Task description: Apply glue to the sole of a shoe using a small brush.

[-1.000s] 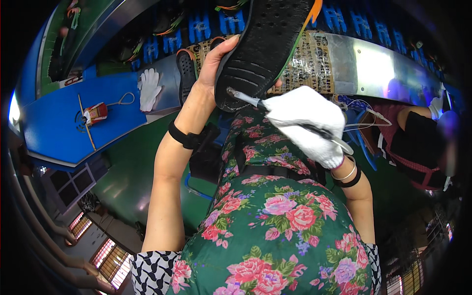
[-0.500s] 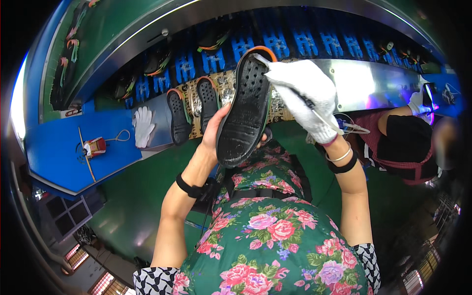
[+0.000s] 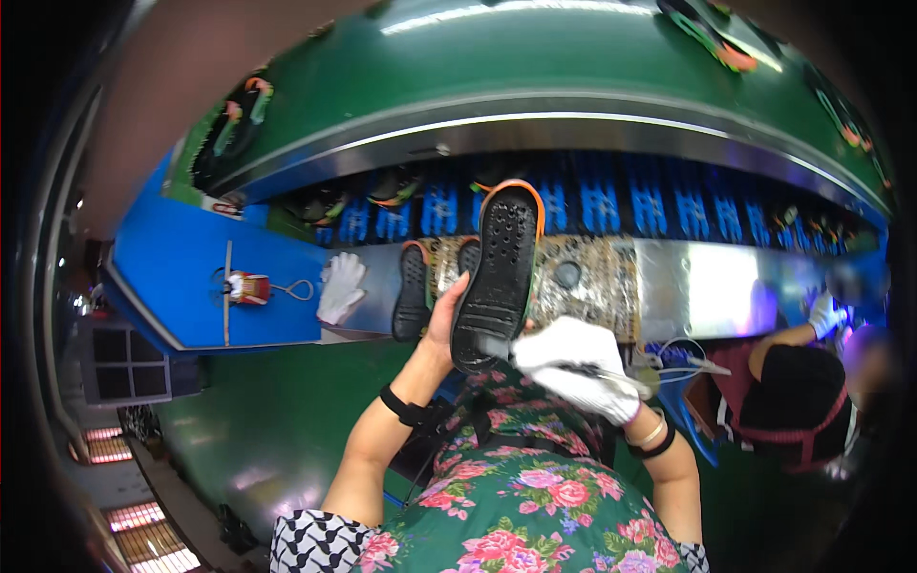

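My bare left hand (image 3: 443,323) grips a black shoe sole (image 3: 497,258) by its left edge, tilted up in front of me. The sole has small holes towards its far end and an orange and green rim. In a white knit glove, my right hand (image 3: 578,365) is closed around a slim brush with a pale handle. The brush tip (image 3: 497,347) meets the wet-looking near end of the sole. Another black sole (image 3: 412,291) lies on the bench to the left. A further sole (image 3: 468,256) is mostly hidden behind the held one.
A spare white glove (image 3: 341,286) lies by the blue side table (image 3: 191,272), which bears a small red-and-white item (image 3: 250,288). Behind the stained bench mat (image 3: 592,286) runs a line of blue racks (image 3: 600,205). A co-worker (image 3: 798,392) sits at the right.
My right hand has brought the brush from the sole's far end down to its near end. The view has shifted, showing more of the green conveyor.
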Demonstrator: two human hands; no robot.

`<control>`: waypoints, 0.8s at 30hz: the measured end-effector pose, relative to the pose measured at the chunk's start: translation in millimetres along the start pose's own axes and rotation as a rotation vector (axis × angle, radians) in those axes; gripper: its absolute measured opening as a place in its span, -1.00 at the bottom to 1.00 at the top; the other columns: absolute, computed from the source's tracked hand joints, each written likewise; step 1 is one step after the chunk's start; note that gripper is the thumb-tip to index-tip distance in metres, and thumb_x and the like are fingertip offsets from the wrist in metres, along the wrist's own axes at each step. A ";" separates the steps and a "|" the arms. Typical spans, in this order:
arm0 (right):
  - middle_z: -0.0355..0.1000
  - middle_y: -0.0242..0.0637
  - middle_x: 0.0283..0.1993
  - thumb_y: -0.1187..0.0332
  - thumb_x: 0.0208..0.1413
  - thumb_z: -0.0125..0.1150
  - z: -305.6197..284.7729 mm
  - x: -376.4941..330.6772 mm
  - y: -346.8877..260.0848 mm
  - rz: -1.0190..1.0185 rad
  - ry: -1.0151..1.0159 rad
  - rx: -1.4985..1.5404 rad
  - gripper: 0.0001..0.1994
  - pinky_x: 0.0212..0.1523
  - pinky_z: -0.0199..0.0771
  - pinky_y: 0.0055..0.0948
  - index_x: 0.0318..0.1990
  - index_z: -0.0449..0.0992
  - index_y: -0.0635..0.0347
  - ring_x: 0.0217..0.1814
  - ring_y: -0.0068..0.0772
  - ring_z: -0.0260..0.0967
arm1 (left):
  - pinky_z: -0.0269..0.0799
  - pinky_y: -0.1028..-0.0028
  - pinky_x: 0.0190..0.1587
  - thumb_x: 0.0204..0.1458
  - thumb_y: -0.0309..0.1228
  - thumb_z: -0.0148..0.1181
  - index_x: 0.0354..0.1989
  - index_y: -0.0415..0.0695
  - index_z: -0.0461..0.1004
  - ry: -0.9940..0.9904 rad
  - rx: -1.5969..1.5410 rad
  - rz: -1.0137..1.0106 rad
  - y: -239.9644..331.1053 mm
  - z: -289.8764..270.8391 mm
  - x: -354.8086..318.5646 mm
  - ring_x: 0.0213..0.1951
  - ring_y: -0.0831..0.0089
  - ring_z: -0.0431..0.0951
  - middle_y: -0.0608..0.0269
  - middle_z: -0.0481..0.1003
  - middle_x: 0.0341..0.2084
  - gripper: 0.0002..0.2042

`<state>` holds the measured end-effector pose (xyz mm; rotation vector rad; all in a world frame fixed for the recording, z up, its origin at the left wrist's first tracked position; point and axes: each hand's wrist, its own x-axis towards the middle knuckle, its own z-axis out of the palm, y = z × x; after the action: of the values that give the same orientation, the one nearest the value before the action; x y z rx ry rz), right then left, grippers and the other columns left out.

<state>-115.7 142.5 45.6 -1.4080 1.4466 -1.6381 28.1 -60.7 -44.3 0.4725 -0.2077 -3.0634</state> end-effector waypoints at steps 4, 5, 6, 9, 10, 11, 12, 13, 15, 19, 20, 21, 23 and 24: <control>0.63 -0.01 -0.28 0.63 -0.13 0.45 -8.3 -16.8 -8.7 0.170 0.258 0.343 -0.92 -0.23 0.60 -0.30 -0.45 0.66 0.29 -0.24 -0.21 0.60 | 0.54 -0.10 0.13 0.03 0.21 0.24 0.46 -0.20 0.10 -0.190 0.250 0.180 25.8 39.2 -26.1 0.12 -0.28 0.49 -0.23 0.28 0.31 -0.04; 0.62 0.01 -0.28 0.68 -0.15 0.39 -14.4 -20.2 -9.3 0.207 0.345 0.455 -0.89 -0.25 0.61 -0.36 -0.44 0.64 0.31 -0.26 -0.22 0.59 | 0.54 -0.09 0.14 -0.05 0.22 0.33 0.47 -0.21 0.06 -0.260 0.330 0.247 39.4 52.4 -33.5 0.13 -0.27 0.48 -0.24 0.25 0.32 0.03; 0.61 0.02 -0.26 0.70 -0.16 0.37 -16.2 -25.6 -5.9 0.216 0.451 0.538 -0.87 -0.25 0.62 -0.38 -0.41 0.64 0.32 -0.26 -0.23 0.59 | 0.54 -0.08 0.14 -0.16 0.25 0.43 0.49 -0.22 0.01 -0.291 0.398 0.287 56.5 64.8 -40.0 0.14 -0.24 0.48 -0.26 0.21 0.32 0.15; 0.62 -0.01 -0.16 0.72 -0.09 0.31 -19.0 -36.7 13.9 0.321 0.555 0.626 -0.82 -0.18 0.66 -0.40 -0.28 0.66 0.38 -0.15 -0.24 0.61 | 0.64 0.07 -0.03 -0.14 0.52 0.12 0.48 -0.25 0.01 -0.464 0.654 0.444 132.4 99.8 -39.9 0.02 -0.13 0.56 -0.33 0.25 0.27 0.21; 0.62 -0.03 -0.16 0.70 -0.06 0.32 -12.9 -38.1 23.1 0.309 0.557 0.590 -0.82 -0.16 0.66 -0.40 -0.25 0.66 0.40 -0.15 -0.27 0.61 | 0.65 0.11 -0.08 -0.11 0.61 -0.06 0.48 -0.26 0.03 -0.515 0.739 0.488 165.8 107.9 -34.3 -0.04 -0.08 0.59 -0.34 0.26 0.26 0.21; 0.63 -0.06 -0.15 0.69 -0.05 0.32 -7.4 -35.3 24.8 0.379 0.557 0.602 -0.80 -0.16 0.65 -0.42 -0.22 0.67 0.40 -0.16 -0.32 0.61 | 0.62 0.09 -0.01 -0.07 0.61 -0.14 0.48 -0.22 0.03 -0.566 0.597 0.456 193.6 118.3 -23.7 -0.01 -0.18 0.56 -0.35 0.25 0.26 0.18; 0.64 -0.07 -0.15 0.69 -0.05 0.33 -1.1 -35.3 32.2 0.391 0.557 0.586 -0.79 -0.16 0.64 -0.43 -0.20 0.67 0.40 -0.17 -0.33 0.61 | 0.58 0.01 0.07 0.01 0.54 -0.13 0.49 -0.18 0.03 -0.483 0.343 0.432 214.6 128.4 -17.2 0.16 -0.31 0.40 -0.37 0.18 0.30 0.10; 0.64 -0.09 -0.15 0.68 -0.04 0.34 5.5 -35.0 38.5 0.404 0.554 0.569 -0.78 -0.16 0.63 -0.44 -0.19 0.67 0.40 -0.18 -0.35 0.60 | 0.50 -0.12 0.16 0.08 0.49 -0.13 0.50 -0.14 0.03 -0.350 0.076 0.498 237.0 132.2 -8.3 0.30 -0.39 0.18 -0.37 0.06 0.36 0.03; 0.65 -0.13 -0.16 0.67 -0.02 0.35 16.4 -31.4 40.3 0.414 0.490 0.555 -0.76 -0.13 0.60 -0.48 -0.14 0.68 0.40 -0.18 -0.41 0.59 | 0.02 -0.24 0.44 0.12 0.46 -0.16 0.55 -0.19 -0.34 -0.280 -0.230 0.685 276.9 125.0 3.0 0.49 -0.31 -0.24 -0.25 -0.38 0.52 0.10; 0.65 -0.12 -0.16 0.68 -0.01 0.34 18.2 -37.6 51.4 0.462 0.507 0.577 -0.77 -0.15 0.60 -0.49 -0.14 0.68 0.40 -0.19 -0.41 0.59 | -0.18 -0.08 0.53 0.24 0.33 -0.23 0.53 -0.26 -0.44 -0.123 0.041 0.906 276.1 97.5 -2.2 0.53 -0.16 -0.22 -0.24 -0.34 0.53 0.02; 0.65 -0.11 -0.15 0.68 -0.01 0.33 12.6 -41.6 55.6 0.469 0.555 0.574 -0.76 -0.17 0.60 -0.48 -0.14 0.67 0.40 -0.19 -0.41 0.59 | -0.06 -0.05 0.51 0.28 0.25 -0.17 0.53 -0.26 -0.32 -0.114 0.004 0.968 264.5 92.3 -1.5 0.51 -0.14 -0.09 -0.25 -0.20 0.51 -0.06; 0.65 -0.10 -0.15 0.68 -0.01 0.33 7.6 -45.8 60.3 0.478 0.599 0.575 -0.76 -0.18 0.61 -0.47 -0.14 0.67 0.40 -0.20 -0.40 0.59 | 0.05 -0.03 0.48 0.32 0.17 -0.11 0.53 -0.25 -0.20 -0.100 -0.032 1.033 247.0 90.6 -3.3 0.48 -0.12 0.04 -0.25 -0.05 0.48 -0.13; 0.65 -0.07 -0.15 0.68 -0.01 0.33 1.5 -50.3 67.4 0.468 0.671 0.608 -0.77 -0.24 0.61 -0.48 -0.15 0.67 0.40 -0.25 -0.38 0.60 | 0.31 0.06 0.36 0.34 -0.01 0.00 0.45 -0.22 0.13 0.106 0.212 1.097 218.1 60.9 -6.4 0.35 -0.04 0.31 -0.21 0.25 0.34 -0.34; 0.65 -0.07 -0.15 0.67 -0.01 0.33 -1.2 -54.3 73.9 0.467 0.687 0.607 -0.78 -0.24 0.61 -0.49 -0.16 0.67 0.40 -0.26 -0.38 0.59 | 0.42 0.15 0.25 0.28 -0.03 0.10 0.33 -0.14 0.33 0.201 0.262 1.048 208.6 29.3 -6.2 0.21 0.07 0.46 -0.09 0.44 0.16 -0.43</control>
<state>-117.1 170.1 -41.8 -0.1496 1.2858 -2.0677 28.1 -263.3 13.8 0.4677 -0.6160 -1.9624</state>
